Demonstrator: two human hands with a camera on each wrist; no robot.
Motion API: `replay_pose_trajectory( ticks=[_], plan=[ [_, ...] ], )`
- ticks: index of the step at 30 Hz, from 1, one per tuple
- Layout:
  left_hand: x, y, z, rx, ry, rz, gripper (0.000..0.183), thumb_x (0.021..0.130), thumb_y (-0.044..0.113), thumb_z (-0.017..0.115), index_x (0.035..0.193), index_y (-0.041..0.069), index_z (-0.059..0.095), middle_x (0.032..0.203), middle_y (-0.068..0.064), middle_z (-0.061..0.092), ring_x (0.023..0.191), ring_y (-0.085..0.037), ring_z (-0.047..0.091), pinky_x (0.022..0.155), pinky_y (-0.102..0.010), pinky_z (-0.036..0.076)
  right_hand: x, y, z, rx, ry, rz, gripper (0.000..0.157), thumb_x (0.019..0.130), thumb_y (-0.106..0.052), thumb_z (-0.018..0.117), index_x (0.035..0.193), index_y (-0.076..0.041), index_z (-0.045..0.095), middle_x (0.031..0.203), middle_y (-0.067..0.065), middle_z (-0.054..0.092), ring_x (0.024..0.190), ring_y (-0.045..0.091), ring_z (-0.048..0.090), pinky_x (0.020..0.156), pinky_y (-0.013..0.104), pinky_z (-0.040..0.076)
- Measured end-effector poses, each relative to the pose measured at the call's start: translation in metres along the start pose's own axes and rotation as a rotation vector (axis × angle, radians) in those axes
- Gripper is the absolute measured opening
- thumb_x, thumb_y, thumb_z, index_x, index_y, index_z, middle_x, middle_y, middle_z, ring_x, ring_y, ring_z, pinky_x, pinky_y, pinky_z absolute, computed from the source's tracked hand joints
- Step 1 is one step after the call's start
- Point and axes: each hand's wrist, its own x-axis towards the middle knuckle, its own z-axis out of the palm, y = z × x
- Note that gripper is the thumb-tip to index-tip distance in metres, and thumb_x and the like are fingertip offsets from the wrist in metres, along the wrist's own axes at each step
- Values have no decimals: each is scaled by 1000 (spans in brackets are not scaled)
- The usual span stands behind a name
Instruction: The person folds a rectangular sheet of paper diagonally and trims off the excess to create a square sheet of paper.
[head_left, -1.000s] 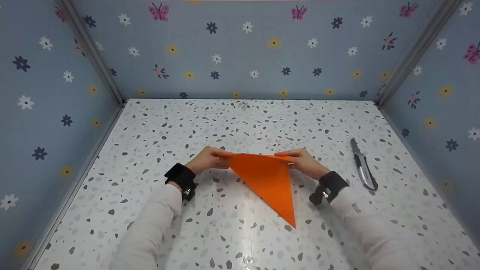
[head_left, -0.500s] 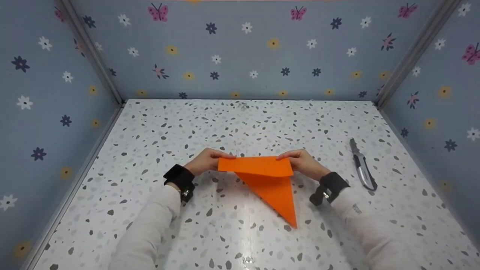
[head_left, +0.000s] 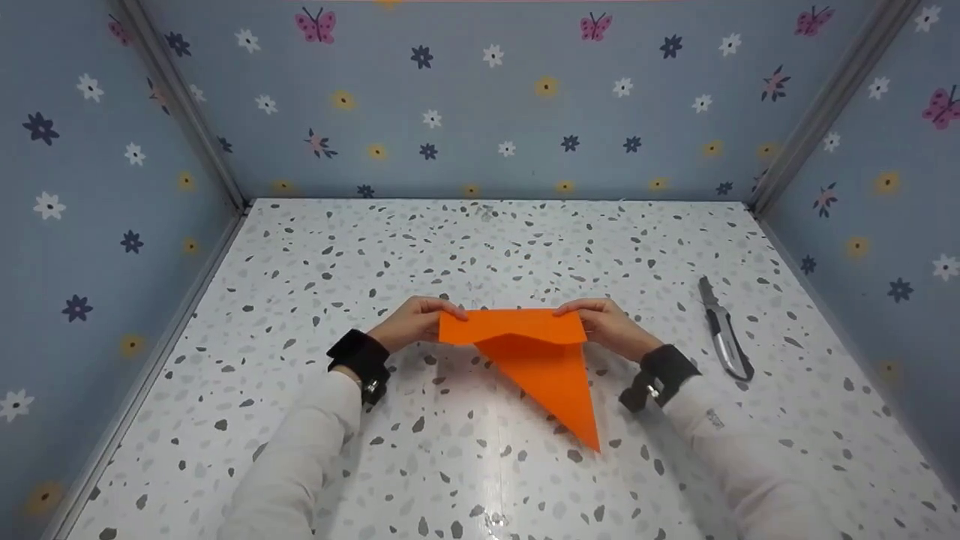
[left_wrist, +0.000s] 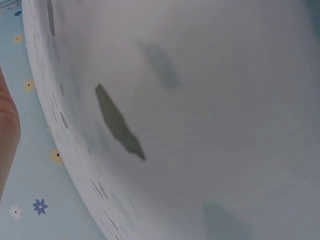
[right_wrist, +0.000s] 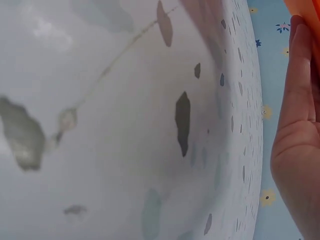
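Observation:
A folded sheet of orange paper (head_left: 547, 379) is held up between both hands in the head view. Its upper part is a wide band folded over toward the person, with a pointed triangular flap hanging below to the right. My left hand (head_left: 411, 324) pinches the band's left end, thumb on the front face. At the other end, my right hand (head_left: 613, 328) pinches the band's right corner in the same way. Fingers behind the paper are hidden. Only a sliver of the left hand (left_wrist: 7, 122) enters the left wrist view; the right wrist view has the right hand (right_wrist: 297, 130) beside an orange edge.
A grey and black utility knife (head_left: 726, 334) lies on the speckled white table (head_left: 480, 247), right of the right hand. Blue patterned panels (head_left: 480, 97) wall in the back and both sides. Each wrist wears a black strap, such as the left strap (head_left: 360, 364).
The paper's upper part has turned over toward the person, so a band now faces front. Since half a second ago its lower edge has bowed upward, and the hanging tip has shifted slightly right.

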Motion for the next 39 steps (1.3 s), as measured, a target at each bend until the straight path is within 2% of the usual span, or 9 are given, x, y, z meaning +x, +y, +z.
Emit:
replay_pose_trajectory(
  ticks=[5,11,13,16,18,21,26,33,39],
  plan=[
    [1,1,2,-87,-13,-24,41,103,5,37,113,14,76,140,-13,66,101,-12,76,94,-38,62,-1,-1,0,23,29,4,38,107,-6,40,118,-11,76,118,-7,75,102,11,74,92,28,62],
    [2,5,10,-88,66,-47,49,104,27,30,113,7,75,130,-9,71,89,-10,76,79,-27,61,-3,-4,2,33,41,-22,45,103,-4,31,120,-3,73,113,-4,78,99,13,76,90,29,62],
    [3,6,14,-38,115,-65,51,107,39,36,112,7,75,132,-10,71,86,-11,76,77,-25,61,-3,-4,3,16,43,-29,46,103,-7,30,123,1,71,115,0,79,101,14,76,92,31,62],
    [7,7,20,61,200,-98,45,101,49,58,109,9,77,122,-7,75,82,-9,73,73,-23,60,-2,-5,6,-62,92,-9,41,106,-21,41,123,1,71,117,2,78,102,14,76,91,31,63],
    [9,7,23,134,254,-104,37,94,46,71,104,11,77,107,-1,77,78,-7,68,69,-20,57,-1,-5,7,-147,126,0,38,104,-31,56,124,-2,72,118,2,78,102,13,75,90,30,63],
    [12,6,27,185,322,-100,28,87,41,81,93,14,75,82,5,69,70,-6,57,63,-18,48,0,-4,8,-242,166,18,41,93,-36,76,122,-8,75,117,1,78,100,11,74,88,27,63],
    [16,5,31,154,364,-90,27,84,30,86,83,16,63,65,9,59,62,-5,54,60,-16,44,0,-1,7,-268,174,13,38,91,-28,80,122,-6,75,117,1,78,100,9,73,88,25,62],
    [17,4,31,142,364,-86,34,85,21,85,91,18,52,67,6,58,62,-7,51,59,-19,37,-1,-1,7,-270,165,13,39,89,-26,81,123,-7,74,120,1,78,102,8,73,89,22,60],
    [16,7,30,172,341,-70,32,87,19,83,102,15,55,86,1,70,71,-7,59,65,-18,46,-2,-1,8,-268,156,6,39,89,-24,81,123,-6,74,120,1,78,100,7,73,88,22,61]
  ],
)
